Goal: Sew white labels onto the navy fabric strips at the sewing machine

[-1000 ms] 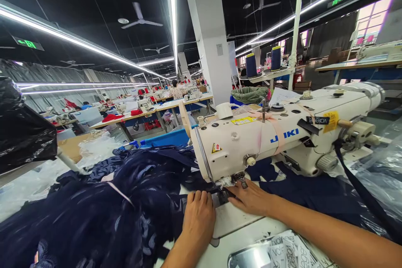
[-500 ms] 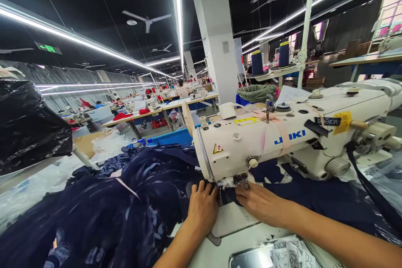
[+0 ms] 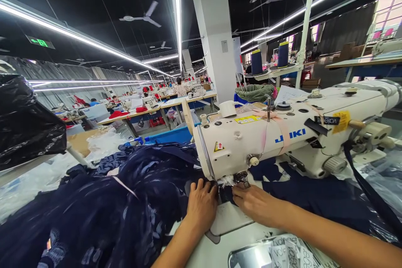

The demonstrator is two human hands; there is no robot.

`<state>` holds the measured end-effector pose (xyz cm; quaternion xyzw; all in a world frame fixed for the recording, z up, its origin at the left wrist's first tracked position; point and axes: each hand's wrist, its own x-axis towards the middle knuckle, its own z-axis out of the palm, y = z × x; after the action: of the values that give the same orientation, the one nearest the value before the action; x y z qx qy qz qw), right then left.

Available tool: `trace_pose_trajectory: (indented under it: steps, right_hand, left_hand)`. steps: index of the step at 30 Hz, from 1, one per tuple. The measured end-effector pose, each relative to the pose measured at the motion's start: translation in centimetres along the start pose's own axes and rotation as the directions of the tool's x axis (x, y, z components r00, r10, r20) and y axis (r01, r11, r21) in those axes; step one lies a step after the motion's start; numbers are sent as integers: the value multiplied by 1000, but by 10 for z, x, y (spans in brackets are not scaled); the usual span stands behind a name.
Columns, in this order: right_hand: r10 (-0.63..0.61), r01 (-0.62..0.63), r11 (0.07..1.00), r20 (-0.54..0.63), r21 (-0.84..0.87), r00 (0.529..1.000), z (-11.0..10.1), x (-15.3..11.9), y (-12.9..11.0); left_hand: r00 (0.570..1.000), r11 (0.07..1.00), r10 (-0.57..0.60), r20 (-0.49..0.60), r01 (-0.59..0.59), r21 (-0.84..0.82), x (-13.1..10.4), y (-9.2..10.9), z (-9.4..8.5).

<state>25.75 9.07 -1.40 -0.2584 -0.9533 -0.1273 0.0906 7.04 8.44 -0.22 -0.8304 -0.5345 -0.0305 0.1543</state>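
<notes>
Resting under the left end of the sewing machine [image 3: 232,148], the left hand [image 3: 202,203] and right hand [image 3: 255,203] probably steady the navy cloth [image 3: 227,195] which lies between them. Their fingers [image 3: 201,187] are bent (whether they pinch the cloth, I cannot tell). The machine reads "JUKI", one letter being partly covered; at near right, white labels [image 3: 292,254] show "vole".

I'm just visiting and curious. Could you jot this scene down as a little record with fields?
Machine: white JUKI sewing machine
Left hand: left of the needle area, fingertips by navy fabric
Right hand: right of the needle area, fingers close together; exact grip hidden
Fabric pile: navy with paler patterns, heaped left of the machine
Thread: two navy cones on a stand behind the machine
Labels: printed, lying in a shiny tray near the right forearm
</notes>
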Motion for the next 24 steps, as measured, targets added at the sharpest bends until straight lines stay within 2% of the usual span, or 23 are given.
trace_pose_trajectory:
  steps: [8,19,24]
  right_hand:
    - [56,-54,996,31,-72,998,-2,6,-8]
    - [95,-97,991,-33,-87,995,15,11,-11]
    - [117,-119,991,-36,-66,992,15,12,-11]
  left_hand:
    - [1000,1000,1,-14,-1,5,4,-1,3]
    - [999,1000,13,-37,-14,-28,10,-7,9]
    - [999,999,1,-32,-2,-34,10,-7,8]
